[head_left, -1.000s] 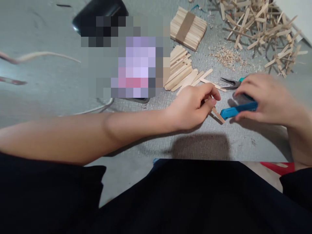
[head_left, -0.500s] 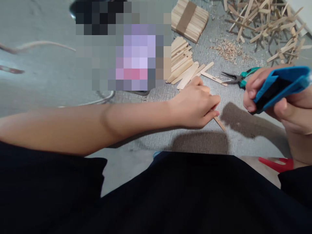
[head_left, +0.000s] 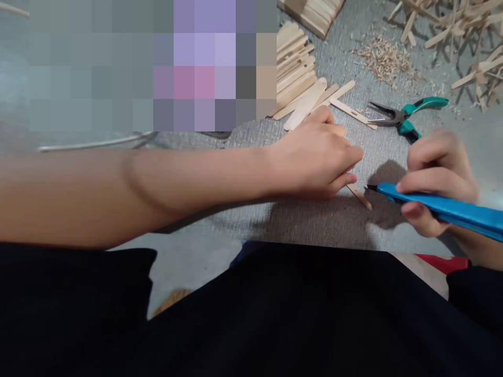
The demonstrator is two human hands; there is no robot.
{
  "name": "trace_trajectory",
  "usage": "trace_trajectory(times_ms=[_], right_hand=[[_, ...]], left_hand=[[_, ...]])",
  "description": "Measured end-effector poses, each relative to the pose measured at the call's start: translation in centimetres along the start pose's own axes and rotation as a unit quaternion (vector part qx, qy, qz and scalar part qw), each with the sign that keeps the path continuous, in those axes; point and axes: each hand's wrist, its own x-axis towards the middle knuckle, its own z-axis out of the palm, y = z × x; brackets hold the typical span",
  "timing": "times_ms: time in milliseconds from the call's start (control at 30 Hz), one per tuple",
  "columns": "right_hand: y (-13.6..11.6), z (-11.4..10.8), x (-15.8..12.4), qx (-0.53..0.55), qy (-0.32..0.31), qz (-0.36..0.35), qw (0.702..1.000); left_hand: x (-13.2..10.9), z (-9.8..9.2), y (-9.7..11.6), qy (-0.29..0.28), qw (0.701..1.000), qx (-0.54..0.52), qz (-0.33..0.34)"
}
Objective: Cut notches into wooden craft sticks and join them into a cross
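My left hand (head_left: pixel 318 157) is closed, pressing a thin wooden stick (head_left: pixel 359 196) flat on the grey floor mat (head_left: pixel 326 220); only the stick's end pokes out past my fingertips. My right hand (head_left: pixel 434 180) grips a blue utility knife (head_left: pixel 440 207), held nearly level. Its dark blade tip sits just right of the stick's end, almost touching it.
Green-handled pliers (head_left: pixel 401 115) lie behind my right hand. Loose flat wooden sticks (head_left: pixel 302 89) fan out behind my left hand, with a banded bundle (head_left: pixel 314 10) at the top edge. Wood shavings (head_left: pixel 383 57) and glued stick pieces (head_left: pixel 467 31) sit top right. A red object (head_left: pixel 444 262) shows near my lap.
My right hand came down from a raised position and brought the knife's blade tip low beside the stick's end. My left hand stayed on the stick. The view shifted down.
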Motion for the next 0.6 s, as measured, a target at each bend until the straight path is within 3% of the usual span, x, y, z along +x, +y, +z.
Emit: trace_trajectory(times_ms=[67,167,300,500,600], right_hand=[[0.8,-1.2,0.6,0.003,-0.002,-0.009,1.0],[1.8,-2.9,2.1,0.022,-0.006,-0.078,0.997],[2.5,-2.7,3.5,0.066,-0.008,-0.132,0.989],[2.5,0.1,3.3,0.038,0.184,-0.19,0.964],[1.8,0.8,2.9,0.013,0.208,-0.141,0.968]], left_hand=[[0.1,-0.3,-0.2,0.0,1.0,0.001,-0.005],[0.2,-0.6,-0.5,0.012,1.0,0.004,-0.011],[0.2,-1.0,-0.7,0.009,0.999,0.044,-0.014],[0.3,-1.7,-0.3,-0.034,0.988,0.15,-0.029],[0.3,-1.9,-0.3,-0.045,0.984,0.169,-0.031]])
